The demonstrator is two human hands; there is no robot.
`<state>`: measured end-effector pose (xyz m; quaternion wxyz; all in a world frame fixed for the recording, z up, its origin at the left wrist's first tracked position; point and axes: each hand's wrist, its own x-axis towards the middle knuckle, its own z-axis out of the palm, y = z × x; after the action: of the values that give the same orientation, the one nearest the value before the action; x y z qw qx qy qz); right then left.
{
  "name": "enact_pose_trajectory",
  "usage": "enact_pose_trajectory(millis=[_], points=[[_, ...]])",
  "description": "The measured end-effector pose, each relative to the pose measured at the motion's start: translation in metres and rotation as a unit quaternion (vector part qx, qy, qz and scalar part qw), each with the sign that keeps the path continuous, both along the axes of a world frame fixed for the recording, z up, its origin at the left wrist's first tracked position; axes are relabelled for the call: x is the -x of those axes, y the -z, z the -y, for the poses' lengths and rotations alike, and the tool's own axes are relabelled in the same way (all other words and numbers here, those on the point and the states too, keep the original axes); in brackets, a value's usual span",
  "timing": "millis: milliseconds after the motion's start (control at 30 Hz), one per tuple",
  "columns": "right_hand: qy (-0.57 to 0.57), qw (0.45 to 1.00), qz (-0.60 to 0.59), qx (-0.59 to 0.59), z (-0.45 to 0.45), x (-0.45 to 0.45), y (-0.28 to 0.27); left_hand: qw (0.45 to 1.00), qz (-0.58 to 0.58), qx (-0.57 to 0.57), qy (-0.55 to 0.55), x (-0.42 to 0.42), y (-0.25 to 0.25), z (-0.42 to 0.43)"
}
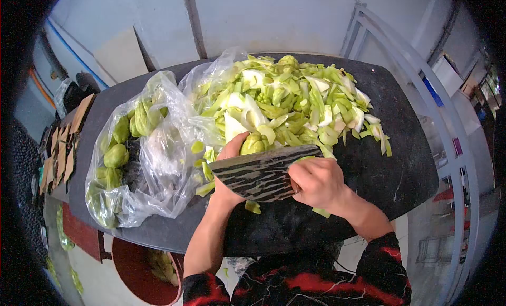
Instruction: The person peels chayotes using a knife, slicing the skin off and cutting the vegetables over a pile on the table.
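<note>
My right hand [317,180] is closed round the handle of a broad cleaver [255,174], whose dark blade has pale streaks. The blade spans in front of my left hand [225,192] and hides most of its fingers. A green chayote [255,143] shows just past the blade's upper edge, with my left thumb against its side, so the hand grips it. Behind it spreads a big heap of cut chayote pieces [284,103], green skin and white flesh mixed. A few scraps lie on the dark table near my hands.
On the left of the dark table [390,184], a clear plastic bag [171,198] holds several whole chayotes [116,156]. Below the table's front edge stands a reddish-brown bucket [132,264] with pale scraps inside. A grey metal rail [448,116] runs along the right; a wall is behind.
</note>
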<state>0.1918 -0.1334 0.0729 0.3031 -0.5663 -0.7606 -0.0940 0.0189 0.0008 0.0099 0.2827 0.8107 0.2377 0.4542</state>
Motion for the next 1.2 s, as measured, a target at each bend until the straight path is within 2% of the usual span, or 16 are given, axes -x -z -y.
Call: enact_pose_trajectory(millis=[67, 100, 167, 233, 333, 367, 400, 433, 467, 633, 700, 733, 833, 967, 1067, 1200], points=[[-0.009, 0.999, 0.003, -0.038, -0.003, -0.007, 0.006, 0.999, 0.002, -0.043, 0.006, 0.0, 0.003, -0.001], [0.027, 0.999, -0.007, 0.025, -0.007, -0.019, 0.015, 0.994, -0.037, 0.1, 0.019, 0.001, -0.017, 0.012], [0.133, 0.99, -0.023, 0.046, -0.019, -0.044, 0.041, 1.0, -0.001, 0.002, -0.02, 0.0, -0.013, 0.003], [0.144, 0.989, -0.009, 0.025, -0.019, -0.058, 0.039, 1.0, 0.008, 0.01, -0.014, 0.001, -0.017, -0.002], [0.169, 0.985, -0.029, 0.025, -0.013, -0.057, 0.036, 0.967, 0.091, 0.235, 0.038, 0.005, -0.013, 0.0], [0.172, 0.983, -0.052, 0.019, -0.014, -0.056, 0.032, 0.967, 0.093, 0.236, 0.034, 0.005, -0.005, -0.001], [0.16, 0.984, -0.076, 0.025, -0.013, -0.054, 0.03, 0.876, 0.229, 0.407, 0.121, 0.002, -0.003, -0.004], [0.156, 0.985, -0.076, 0.024, -0.013, -0.052, 0.032, 0.73, 0.351, 0.551, 0.202, 0.001, -0.003, -0.006], [0.154, 0.985, -0.07, 0.034, -0.013, -0.051, 0.036, 0.672, 0.388, 0.596, 0.209, 0.001, -0.004, -0.001], [0.084, 0.996, 0.007, -0.033, -0.009, -0.03, 0.038, 0.614, 0.423, 0.644, 0.17, -0.002, -0.009, 0.0], [0.021, 0.993, 0.069, -0.092, -0.009, -0.014, 0.032, 0.541, 0.444, 0.691, 0.179, 0.0, -0.011, 0.004], [0.004, 0.99, 0.095, -0.104, -0.009, -0.005, 0.031, 0.562, 0.416, 0.695, 0.168, 0.003, -0.011, 0.007], [-0.037, 0.983, 0.124, -0.133, -0.011, 0.016, 0.031, 0.509, 0.408, 0.703, 0.282, 0.004, -0.004, 0.008], [-0.043, 0.975, 0.175, -0.132, -0.014, 0.033, 0.029, 0.515, 0.42, 0.694, 0.277, -0.001, 0.003, 0.008], [-0.044, 0.972, 0.187, -0.137, -0.017, 0.036, 0.029, 0.446, 0.443, 0.692, 0.355, 0.0, 0.014, 0.003], [-0.049, 0.973, 0.179, -0.14, -0.019, 0.038, 0.028, 0.448, 0.453, 0.686, 0.353, -0.001, 0.015, 0.001]])
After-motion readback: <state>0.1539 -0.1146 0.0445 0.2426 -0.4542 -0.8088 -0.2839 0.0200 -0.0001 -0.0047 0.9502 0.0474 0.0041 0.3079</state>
